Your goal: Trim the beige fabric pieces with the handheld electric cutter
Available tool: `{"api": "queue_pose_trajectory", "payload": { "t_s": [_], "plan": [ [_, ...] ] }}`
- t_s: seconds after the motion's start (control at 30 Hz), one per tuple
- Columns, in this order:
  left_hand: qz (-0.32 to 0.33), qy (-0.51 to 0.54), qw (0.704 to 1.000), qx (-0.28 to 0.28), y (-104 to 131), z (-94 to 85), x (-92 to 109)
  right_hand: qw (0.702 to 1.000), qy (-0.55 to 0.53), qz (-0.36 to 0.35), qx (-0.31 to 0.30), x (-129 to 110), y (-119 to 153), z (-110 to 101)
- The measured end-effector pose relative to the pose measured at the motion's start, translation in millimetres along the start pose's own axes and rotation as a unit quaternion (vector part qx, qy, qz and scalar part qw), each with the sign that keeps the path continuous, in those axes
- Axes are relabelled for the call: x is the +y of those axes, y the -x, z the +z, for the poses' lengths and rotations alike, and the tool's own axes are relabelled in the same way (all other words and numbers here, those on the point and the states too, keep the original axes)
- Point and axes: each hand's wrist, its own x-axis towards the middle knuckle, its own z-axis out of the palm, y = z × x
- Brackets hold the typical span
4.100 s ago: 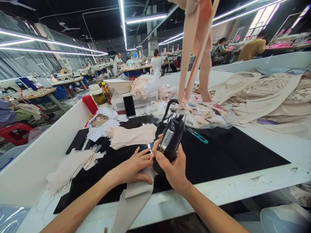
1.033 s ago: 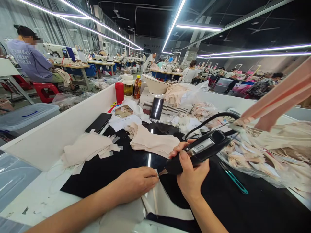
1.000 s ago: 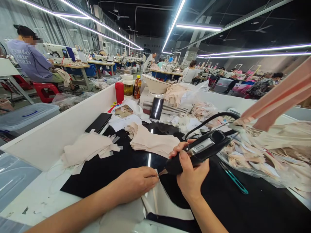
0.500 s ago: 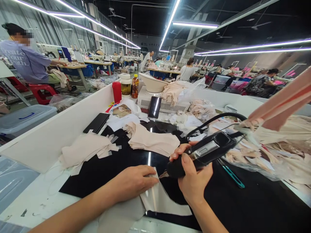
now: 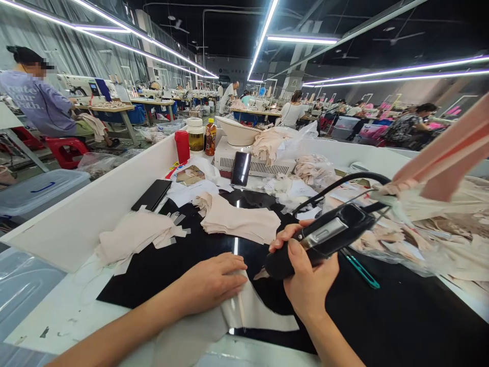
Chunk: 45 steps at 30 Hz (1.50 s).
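Note:
My right hand (image 5: pixel 305 278) grips a black hand-held electric tool (image 5: pixel 324 237) with a silver plate and a black cord, its tip pointed down-left just above a pale fabric piece (image 5: pixel 255 313). My left hand (image 5: pixel 212 283) lies flat on that fabric piece, fingers spread, pressing it onto the black mat (image 5: pixel 382 311). A stack of beige fabric pieces (image 5: pixel 239 221) lies on the mat just beyond my hands. Another heap of beige pieces (image 5: pixel 133 237) with cut strips sits to the left.
Teal snips (image 5: pixel 359 267) lie right of the tool. Bagged beige scraps (image 5: pixel 420 239) pile at right. At the back stand a white machine (image 5: pixel 244 158), a phone (image 5: pixel 240 168), a red cup (image 5: pixel 182 146) and bottles. A dark tablet (image 5: pixel 152 194) lies left. People sit at distant tables.
Since four seconds ago the view swung left and the tool tilted from upright to slanted. In the last second my left fingers spread flat on the fabric and the tool lifted slightly.

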Motion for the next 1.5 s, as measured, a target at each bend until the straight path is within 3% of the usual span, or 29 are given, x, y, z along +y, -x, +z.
{"api": "queue_pose_trajectory", "payload": {
  "t_s": [0.33,1.13,1.33,1.5],
  "plan": [
    [-0.023,0.010,0.997,-0.067,-4,1.2,12,1.000,0.013,0.002,-0.006,-1,4,-7],
    [0.017,-0.031,0.997,-0.066,7,-1.2,12,0.999,0.007,0.002,-0.032,0,12,-3],
    [-0.007,-0.017,0.999,-0.027,1,-2.5,22,1.000,0.000,-0.005,-0.014,-8,11,-11],
    [-0.013,0.010,0.998,-0.062,-6,1.4,32,1.000,0.000,-0.005,-0.021,-8,14,-14]
  ]
}}
